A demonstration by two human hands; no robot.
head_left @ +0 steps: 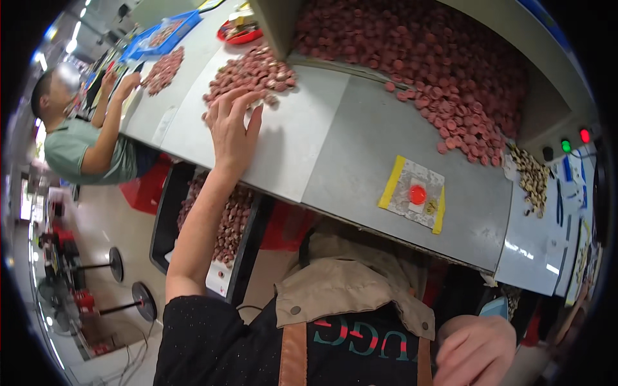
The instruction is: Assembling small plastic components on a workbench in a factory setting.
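Observation:
My left hand [232, 132] reaches over the table with its fingers apart and bent downward, at the near edge of a heap of small pinkish-red round pieces [248, 74]. It holds nothing that I can see. My right hand [476, 350] is low at the right, in front of my body, with the fingers curled in. Whatever may be inside it is hidden. On the grey table [360, 128], a patterned mat [415, 177] with yellow strips is stuck down, and a bright red-orange round spot [418, 194] shows on it.
A mass of similar round pieces [412, 51] spills from under a shelf. Small brass-coloured parts [531, 180] lie right, near pliers [559, 202]. Under the table's left part is a black drawer [248, 248] of pieces. A person [90, 141] works at the left by a blue tray [161, 35].

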